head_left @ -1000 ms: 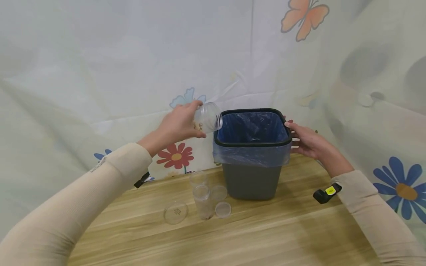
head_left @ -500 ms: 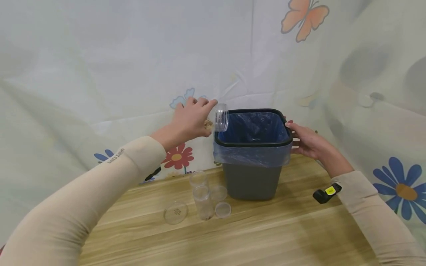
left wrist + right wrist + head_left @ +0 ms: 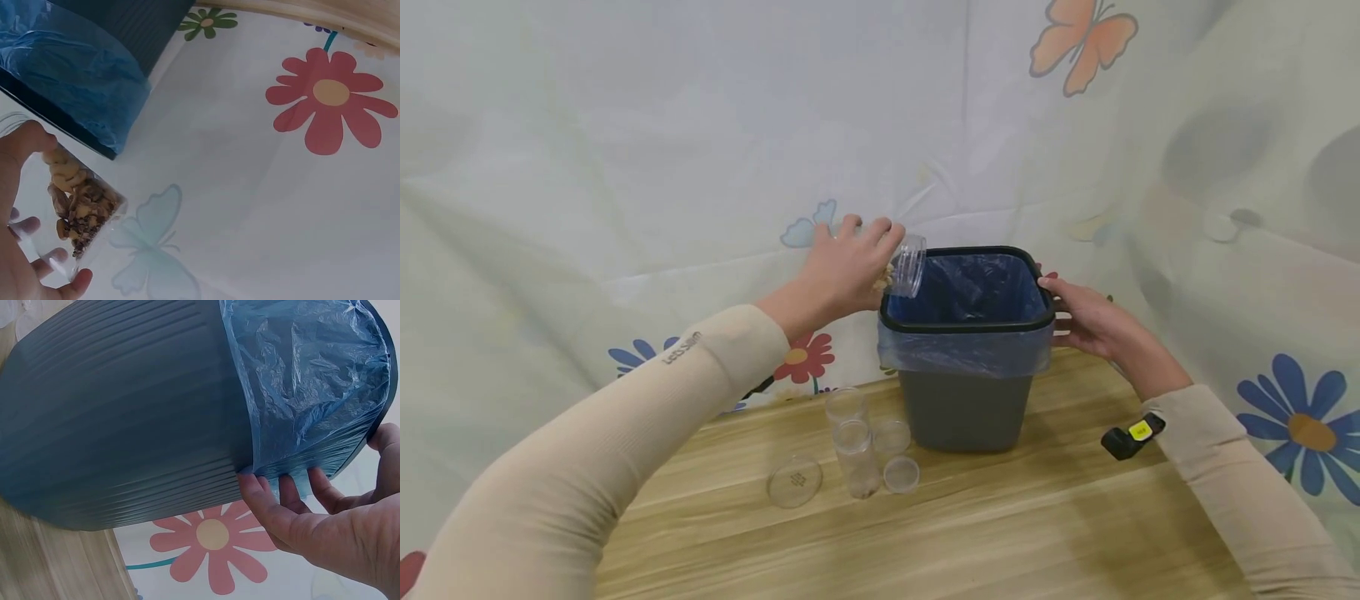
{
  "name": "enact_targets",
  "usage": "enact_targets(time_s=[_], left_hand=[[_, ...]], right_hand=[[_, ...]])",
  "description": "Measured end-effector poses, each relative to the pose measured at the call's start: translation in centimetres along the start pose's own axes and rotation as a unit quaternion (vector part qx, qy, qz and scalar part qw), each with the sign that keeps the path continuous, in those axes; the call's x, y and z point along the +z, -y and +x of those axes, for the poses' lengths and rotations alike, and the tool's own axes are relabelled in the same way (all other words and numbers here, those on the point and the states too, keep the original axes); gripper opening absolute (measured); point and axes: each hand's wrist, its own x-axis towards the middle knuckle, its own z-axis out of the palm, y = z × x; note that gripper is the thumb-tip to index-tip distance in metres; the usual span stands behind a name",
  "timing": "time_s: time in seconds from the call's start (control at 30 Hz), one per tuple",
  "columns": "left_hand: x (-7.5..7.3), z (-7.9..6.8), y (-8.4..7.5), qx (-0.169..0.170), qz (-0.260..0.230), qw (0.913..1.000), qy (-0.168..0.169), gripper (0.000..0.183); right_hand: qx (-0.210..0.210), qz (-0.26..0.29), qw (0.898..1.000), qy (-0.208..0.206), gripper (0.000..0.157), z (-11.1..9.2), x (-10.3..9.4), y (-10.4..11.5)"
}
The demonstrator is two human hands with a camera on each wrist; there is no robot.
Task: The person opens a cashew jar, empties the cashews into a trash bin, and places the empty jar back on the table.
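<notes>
My left hand (image 3: pixel 852 268) grips a clear plastic jar (image 3: pixel 911 267) tipped on its side, its mouth over the left rim of a grey trash bin (image 3: pixel 966 408). Inside the jar, the left wrist view shows brown and tan nut-like pieces (image 3: pixel 84 209), with darker bits toward the base. A blue bag (image 3: pixel 966 354) lines the bin and folds down over its outside under the black rim. At the bin's right side, my right hand (image 3: pixel 1093 321) holds on, thumb at the rim and fingers against the bag, as the right wrist view (image 3: pixel 331 519) also shows.
On the wooden table (image 3: pixel 970 533), left of the bin, stand a clear tall container (image 3: pixel 857 462) with a little residue at its bottom and another clear container (image 3: pixel 846 404). Clear round lids (image 3: pixel 795 482) lie around them. A flower-printed sheet (image 3: pixel 700 125) hangs close behind.
My left hand has moved right with the jar, bringing its mouth over the bin's rim and tilting it further. The right hand and the bin stay in place.
</notes>
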Motion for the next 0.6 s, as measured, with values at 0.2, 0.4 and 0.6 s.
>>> enact_targets(time_s=[0.2,0.4,0.6], left_hand=[[-0.18,0.03,-0.15,0.008,0.017,0.9998,-0.002,0.087],[-0.14,0.06,-0.27,0.020,0.034,0.9992,0.004,0.085],[0.07,0.18,-0.35,0.022,0.039,0.9990,0.009,0.084]], right_hand=[[-0.002,0.001,1.000,0.001,0.069,0.15,0.13,-0.04],[-0.004,-0.001,1.000,0.001,0.069,0.19,0.17,-0.01],[-0.004,-0.005,1.000,-0.001,0.067,0.24,0.15,-0.06]])
